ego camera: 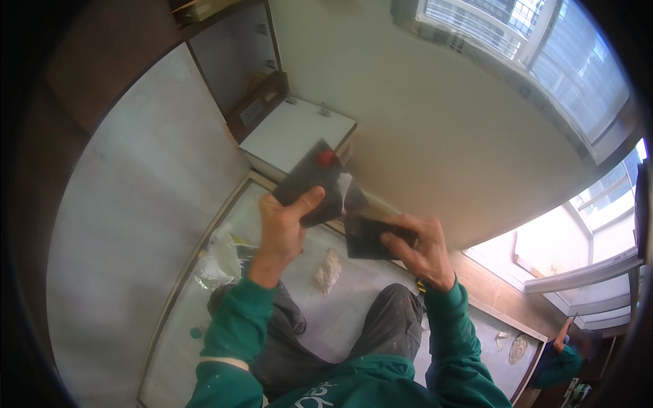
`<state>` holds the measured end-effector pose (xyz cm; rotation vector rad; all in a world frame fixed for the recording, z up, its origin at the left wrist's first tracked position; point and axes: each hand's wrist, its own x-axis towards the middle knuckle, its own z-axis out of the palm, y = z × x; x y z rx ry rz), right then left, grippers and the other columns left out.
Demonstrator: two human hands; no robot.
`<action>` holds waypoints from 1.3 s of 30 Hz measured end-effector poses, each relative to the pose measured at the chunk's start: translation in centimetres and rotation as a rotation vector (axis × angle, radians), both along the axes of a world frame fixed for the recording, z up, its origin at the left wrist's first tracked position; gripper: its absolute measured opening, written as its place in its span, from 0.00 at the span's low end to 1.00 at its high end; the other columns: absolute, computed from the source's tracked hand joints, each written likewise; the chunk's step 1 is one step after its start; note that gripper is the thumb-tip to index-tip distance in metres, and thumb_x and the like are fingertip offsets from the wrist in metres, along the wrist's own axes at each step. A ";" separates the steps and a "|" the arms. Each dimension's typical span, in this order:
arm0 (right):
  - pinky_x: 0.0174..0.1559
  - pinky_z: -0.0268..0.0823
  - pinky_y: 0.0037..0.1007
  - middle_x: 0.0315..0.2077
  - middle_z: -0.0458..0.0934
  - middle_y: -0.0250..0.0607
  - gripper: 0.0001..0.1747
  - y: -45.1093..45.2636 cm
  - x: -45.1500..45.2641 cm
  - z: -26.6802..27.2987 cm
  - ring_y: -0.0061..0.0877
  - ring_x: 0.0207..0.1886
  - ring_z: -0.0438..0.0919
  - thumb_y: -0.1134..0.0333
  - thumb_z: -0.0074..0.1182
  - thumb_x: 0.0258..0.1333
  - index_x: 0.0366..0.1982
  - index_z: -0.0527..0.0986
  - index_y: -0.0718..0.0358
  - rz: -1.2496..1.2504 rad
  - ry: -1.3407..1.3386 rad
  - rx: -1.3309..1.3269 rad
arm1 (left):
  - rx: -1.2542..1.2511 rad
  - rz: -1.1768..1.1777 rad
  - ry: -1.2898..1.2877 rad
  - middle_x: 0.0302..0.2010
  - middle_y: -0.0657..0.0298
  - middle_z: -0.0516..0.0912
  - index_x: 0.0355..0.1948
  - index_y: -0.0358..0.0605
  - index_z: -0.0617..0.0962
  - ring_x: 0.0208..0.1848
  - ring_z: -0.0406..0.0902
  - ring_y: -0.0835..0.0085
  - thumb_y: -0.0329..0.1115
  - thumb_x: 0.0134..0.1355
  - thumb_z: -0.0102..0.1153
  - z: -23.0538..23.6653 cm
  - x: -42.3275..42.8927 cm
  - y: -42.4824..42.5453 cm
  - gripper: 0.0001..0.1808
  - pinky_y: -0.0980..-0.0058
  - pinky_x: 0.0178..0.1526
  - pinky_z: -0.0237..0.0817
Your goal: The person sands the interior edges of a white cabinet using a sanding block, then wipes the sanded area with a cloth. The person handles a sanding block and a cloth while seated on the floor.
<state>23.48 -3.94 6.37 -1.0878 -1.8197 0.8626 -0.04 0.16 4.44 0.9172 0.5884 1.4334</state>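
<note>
My left hand [280, 227] grips a dark flat plate [301, 186] by its lower left edge, thumb on top. A red dab of paste [325, 158] sits near the plate's far corner, and a pale smear [346, 189] lies along its right side. In my right hand [423, 250] is a dark rectangular spreader [365, 238], pinched between thumb and fingers. Its upper left corner is close to the plate's right edge; whether they touch is unclear. Both tools are held above a pale, framed surface [342, 321], over which my legs are bent.
A clear plastic bag [219, 262] and a crumpled cloth [328, 270] lie ahead of my knees. Beyond stands a small white-topped cabinet [298, 133] against the wall [433, 143]. At left rises a pale panel [148, 194]. Another person [561, 357] is at lower right, near the windows.
</note>
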 end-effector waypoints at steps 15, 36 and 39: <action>0.39 0.72 0.30 0.35 0.83 0.46 0.17 -2.7 2.0 3.1 0.35 0.34 0.81 0.82 0.58 0.52 0.46 0.81 0.66 -0.320 -0.127 0.486 | -0.207 0.039 -0.004 0.41 0.54 0.85 0.46 0.33 0.80 0.38 0.85 0.67 0.28 0.64 0.57 -0.8 -0.1 0.4 0.12 0.66 0.39 0.79; 0.57 0.74 0.38 0.54 0.73 0.48 0.22 -1.7 0.6 1.1 0.37 0.54 0.79 0.81 0.57 0.58 0.54 0.80 0.62 0.198 0.118 -0.035 | -0.204 -0.501 0.223 0.39 0.60 0.87 0.47 0.32 0.83 0.40 0.83 0.78 0.20 0.53 0.60 0.6 -1.0 -1.4 0.18 0.80 0.49 0.72; 0.57 0.73 0.39 0.54 0.73 0.50 0.23 -1.7 0.5 0.9 0.40 0.56 0.78 0.79 0.59 0.58 0.55 0.81 0.56 0.159 -0.034 0.029 | -0.179 -0.481 0.273 0.40 0.61 0.87 0.47 0.32 0.83 0.41 0.82 0.78 0.19 0.54 0.61 0.7 -0.9 -1.6 0.17 0.80 0.50 0.72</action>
